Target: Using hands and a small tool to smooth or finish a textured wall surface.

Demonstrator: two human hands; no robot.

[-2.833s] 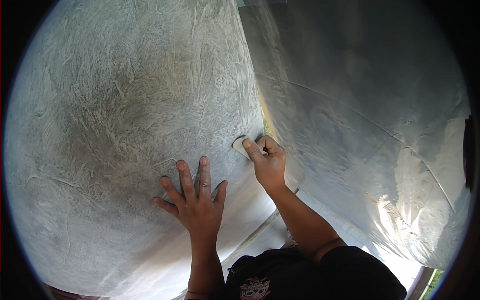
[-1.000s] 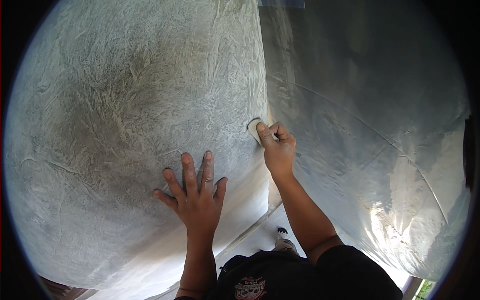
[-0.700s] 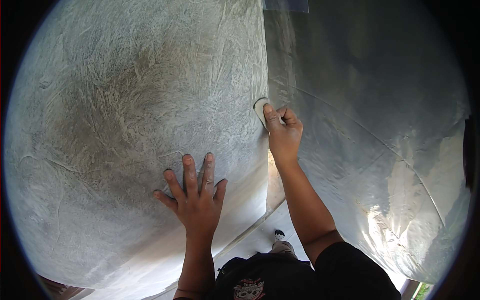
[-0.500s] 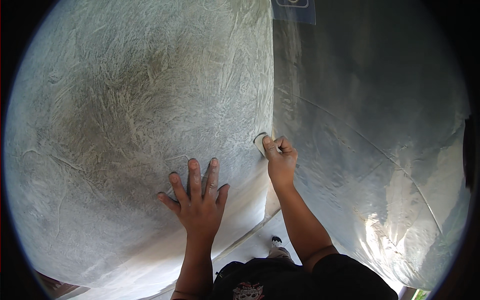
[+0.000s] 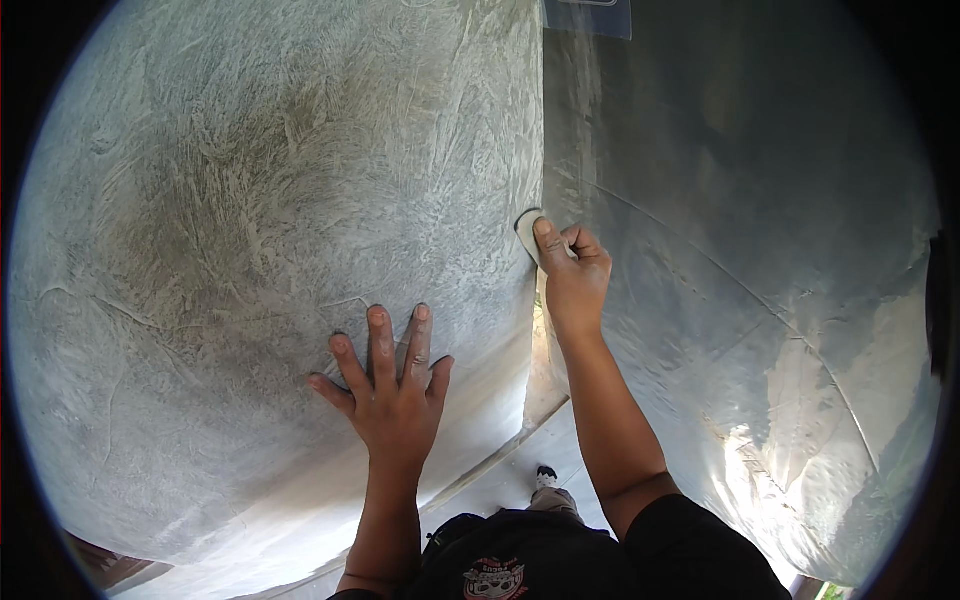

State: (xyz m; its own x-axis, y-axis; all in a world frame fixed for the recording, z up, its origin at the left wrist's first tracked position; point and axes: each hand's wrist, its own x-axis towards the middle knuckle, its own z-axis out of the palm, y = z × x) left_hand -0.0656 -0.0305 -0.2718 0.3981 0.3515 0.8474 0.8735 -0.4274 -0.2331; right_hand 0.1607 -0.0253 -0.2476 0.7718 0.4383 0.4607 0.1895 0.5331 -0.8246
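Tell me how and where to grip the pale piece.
Grip the pale piece by its lower part, likely best from the right: its rounded end points up and left over the grey surface, and the right hand pinches it below that.

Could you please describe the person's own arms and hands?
Both forearms are bare. The left grip and right grip are ungloved hands, with pale, powdery residue on the fingers. The right sleeve is short and black; the black shirt bears a red-and-white print.

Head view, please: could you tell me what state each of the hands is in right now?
Left hand: open, spread on the mottled grey surface.
Right hand: closed, holding a flat pale dark-edged piece.
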